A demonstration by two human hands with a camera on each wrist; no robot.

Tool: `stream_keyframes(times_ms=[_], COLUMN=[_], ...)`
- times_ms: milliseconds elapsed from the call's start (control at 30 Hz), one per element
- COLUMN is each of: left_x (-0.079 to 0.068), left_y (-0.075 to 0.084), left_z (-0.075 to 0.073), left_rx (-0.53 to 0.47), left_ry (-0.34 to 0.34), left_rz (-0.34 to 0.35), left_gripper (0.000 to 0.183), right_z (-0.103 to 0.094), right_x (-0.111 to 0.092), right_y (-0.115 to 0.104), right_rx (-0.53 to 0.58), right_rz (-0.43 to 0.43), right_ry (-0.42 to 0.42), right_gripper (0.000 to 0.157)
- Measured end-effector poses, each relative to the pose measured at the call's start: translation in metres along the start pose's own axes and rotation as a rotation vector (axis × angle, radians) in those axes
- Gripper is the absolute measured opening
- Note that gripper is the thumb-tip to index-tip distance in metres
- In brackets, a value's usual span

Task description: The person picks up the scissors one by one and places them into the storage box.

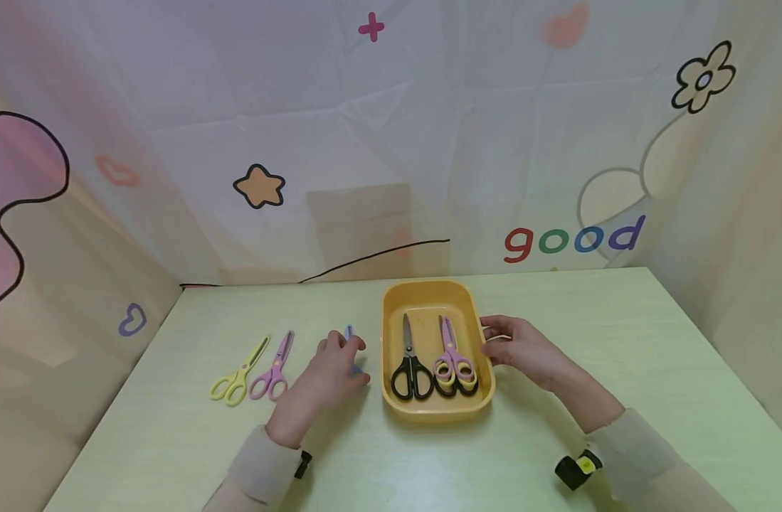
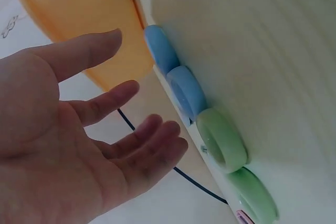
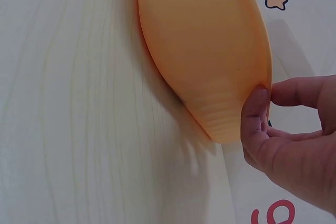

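Note:
My left hand (image 1: 326, 370) hovers over blue scissors (image 1: 348, 331) on the table, fingers spread and loosely bent, holding nothing. In the left wrist view it is apart from the blue handle rings, beside green scissors (image 2: 223, 140), which it hides in the head view. At the yellow tray (image 1: 438, 284), my right hand (image 1: 525, 352) pinches the right rim between thumb and fingers. Inside the tray lie black-handled scissors (image 1: 409, 355) at left. Pink scissors (image 1: 450, 341) rest to their right, stacked over yellow and black handles.
Left of my left hand, yellow scissors (image 1: 242, 371) and another pair of pink scissors (image 1: 277, 364) lie side by side on the pale table (image 1: 154, 434). A printed curtain (image 1: 378, 128) hangs behind the table and along both sides.

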State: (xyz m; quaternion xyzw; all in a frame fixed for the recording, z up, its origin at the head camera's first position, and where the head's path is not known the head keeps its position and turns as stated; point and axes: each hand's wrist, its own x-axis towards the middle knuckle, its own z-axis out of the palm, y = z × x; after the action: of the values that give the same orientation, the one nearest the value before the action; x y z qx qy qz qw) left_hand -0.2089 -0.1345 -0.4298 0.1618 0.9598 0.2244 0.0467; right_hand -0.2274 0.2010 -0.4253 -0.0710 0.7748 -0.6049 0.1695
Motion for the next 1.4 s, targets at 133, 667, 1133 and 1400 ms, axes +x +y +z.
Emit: stream_keyframes(times_ms=[133,667,1133,1400], left_x=[-0.0018,-0.0025,-0.0015,-0.0016], left_y=[0.0011,0.0022,0.0021,0.0032], left_z=[0.0029,0.0084,0.0063,0.0034], left_rx=[0.078,0.231,0.215,0.150], left_ry=[-0.009,-0.117,-0.126,-0.141], left_rz=[0.008,-0.010,0.003,-0.030], left_gripper=[0.046,0.044,0.036,0.034], right_z=[-0.0002,-0.0010,-0.0012,-0.0006], right_x=[-0.0003,-0.0014,-0.0008,-0.0007], right_y=[-0.0006,-0.0014,0.0000,0.0006], right_rx=[0.002,-0.014,0.002,0.014], right_rz=[0.006,0.010,0.007,0.013], right_ry=[-0.002,-0.004,-0.015,-0.020], right_gripper=[0.060,0.061,0.061,0.062])
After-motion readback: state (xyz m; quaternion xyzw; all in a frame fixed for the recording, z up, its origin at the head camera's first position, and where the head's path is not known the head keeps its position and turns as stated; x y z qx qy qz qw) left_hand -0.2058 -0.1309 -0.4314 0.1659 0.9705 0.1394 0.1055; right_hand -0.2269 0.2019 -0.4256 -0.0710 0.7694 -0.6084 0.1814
